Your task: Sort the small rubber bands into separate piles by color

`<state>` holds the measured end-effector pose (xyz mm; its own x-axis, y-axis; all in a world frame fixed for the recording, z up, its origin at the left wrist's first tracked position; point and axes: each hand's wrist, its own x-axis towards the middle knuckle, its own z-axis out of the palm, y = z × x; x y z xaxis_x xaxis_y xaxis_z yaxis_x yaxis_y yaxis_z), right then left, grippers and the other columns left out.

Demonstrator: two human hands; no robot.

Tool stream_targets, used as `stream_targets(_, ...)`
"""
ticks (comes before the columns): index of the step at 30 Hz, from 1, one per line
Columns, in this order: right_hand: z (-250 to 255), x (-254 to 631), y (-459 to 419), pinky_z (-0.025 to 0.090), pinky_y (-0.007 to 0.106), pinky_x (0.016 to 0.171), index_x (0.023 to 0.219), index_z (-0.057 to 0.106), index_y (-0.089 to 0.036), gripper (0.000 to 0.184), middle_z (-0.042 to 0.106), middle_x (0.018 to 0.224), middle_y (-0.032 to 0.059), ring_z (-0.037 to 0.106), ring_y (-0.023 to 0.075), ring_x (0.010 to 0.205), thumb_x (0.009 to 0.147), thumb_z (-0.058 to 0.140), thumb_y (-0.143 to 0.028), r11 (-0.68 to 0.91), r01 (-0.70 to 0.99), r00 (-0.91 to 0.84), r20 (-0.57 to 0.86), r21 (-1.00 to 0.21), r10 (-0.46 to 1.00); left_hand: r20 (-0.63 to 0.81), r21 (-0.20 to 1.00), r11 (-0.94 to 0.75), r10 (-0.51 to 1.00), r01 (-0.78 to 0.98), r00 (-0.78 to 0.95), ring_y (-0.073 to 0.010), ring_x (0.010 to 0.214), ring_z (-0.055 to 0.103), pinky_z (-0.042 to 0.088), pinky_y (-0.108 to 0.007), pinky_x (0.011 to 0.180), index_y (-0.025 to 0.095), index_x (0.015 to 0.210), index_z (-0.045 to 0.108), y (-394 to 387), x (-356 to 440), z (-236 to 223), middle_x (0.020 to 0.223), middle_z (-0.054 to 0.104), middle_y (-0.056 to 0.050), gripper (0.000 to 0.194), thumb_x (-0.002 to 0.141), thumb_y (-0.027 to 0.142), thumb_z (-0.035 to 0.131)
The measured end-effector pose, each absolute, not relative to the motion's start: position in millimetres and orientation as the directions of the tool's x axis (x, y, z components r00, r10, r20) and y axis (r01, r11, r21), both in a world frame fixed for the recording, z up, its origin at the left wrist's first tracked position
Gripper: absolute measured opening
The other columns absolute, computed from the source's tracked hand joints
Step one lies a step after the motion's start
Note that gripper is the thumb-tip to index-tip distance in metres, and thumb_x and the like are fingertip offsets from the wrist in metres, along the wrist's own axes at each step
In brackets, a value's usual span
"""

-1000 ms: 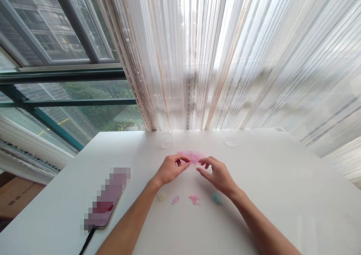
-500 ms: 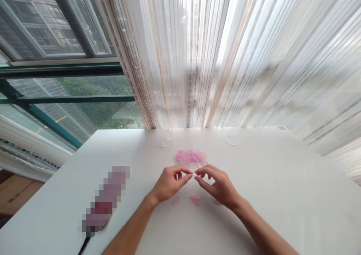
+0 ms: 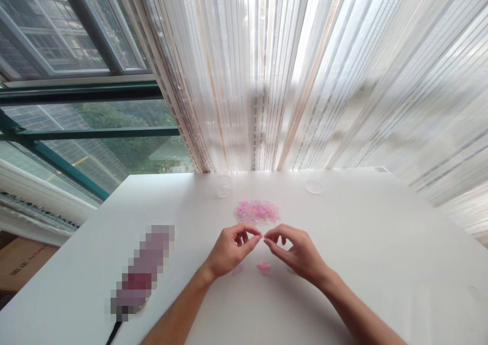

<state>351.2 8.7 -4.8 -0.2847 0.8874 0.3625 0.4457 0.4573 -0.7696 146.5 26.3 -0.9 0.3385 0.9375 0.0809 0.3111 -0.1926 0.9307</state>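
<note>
My left hand (image 3: 234, 248) is closed in a pinch, thumb against forefinger. Facing it, my right hand (image 3: 297, 251) pinches too, and the fingertips of both nearly meet above the table. Whatever lies between them is too small to make out. Just beyond the fingers spreads a pile of tiny pink and pastel pieces (image 3: 257, 212), perhaps little elastic bands. Nearer me lie a small pink heap (image 3: 264, 268) and a small lilac heap (image 3: 237, 269), the latter partly covered by my left hand. A teal heap is almost wholly hidden by my right hand.
A clear plastic tub (image 3: 224, 187) stands at the back of the white table (image 3: 381, 243), with a clear round lid (image 3: 313, 186) to its right. On the left lies a blurred-out phone (image 3: 143, 271) with a black cable (image 3: 113, 332). String curtains (image 3: 267, 81) hang behind.
Both hands have drawn back from the large pile toward me, uncovering it. My right fingers have closed into a pinch, and the two hands' fingertips have come together.
</note>
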Motion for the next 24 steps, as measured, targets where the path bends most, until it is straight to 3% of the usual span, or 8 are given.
stream_targets(14,-0.3,350.6,10.3,0.048,0.026,0.066,0.083,0.071,-0.02,0.02,0.07,0.078,0.0017,0.062,0.0154,0.072,0.088,0.065,-0.038,0.095,0.235,-0.211,0.045,-0.967,0.976,0.068,0.94,-0.182,0.928,0.288,0.367,-0.0082,0.054,0.042,0.037,-0.019,0.051,0.016,0.088,0.07,21.8,147.8,1.7,0.065,0.059,0.002,0.018,0.085,0.034,0.066)
stream_targets(20,-1.2,348.5,8.9,0.048,0.025,0.068,0.083,0.072,-0.019,0.022,0.071,0.079,0.0019,0.062,0.0152,0.073,0.086,0.068,-0.041,0.02,0.18,-0.21,-0.018,-0.983,0.977,0.108,0.952,-0.206,0.918,0.226,0.381,-0.0062,0.056,0.045,0.038,-0.019,0.052,0.019,0.103,0.067,20.1,149.2,1.1,0.089,0.069,-0.001,0.025,0.081,0.029,0.072)
stream_targets(24,-0.4,348.3,8.7,0.048,0.026,0.066,0.084,0.072,-0.019,0.024,0.07,0.078,0.0025,0.062,0.0153,0.072,0.086,0.068,-0.042,0.016,0.164,-0.229,-0.022,-0.986,0.973,0.142,0.947,-0.226,0.932,0.227,0.332,-0.0075,0.059,0.047,0.039,-0.019,0.053,0.02,0.102,0.067,20.1,149.9,-2.8,0.091,0.07,-0.002,0.022,0.084,0.032,0.07)
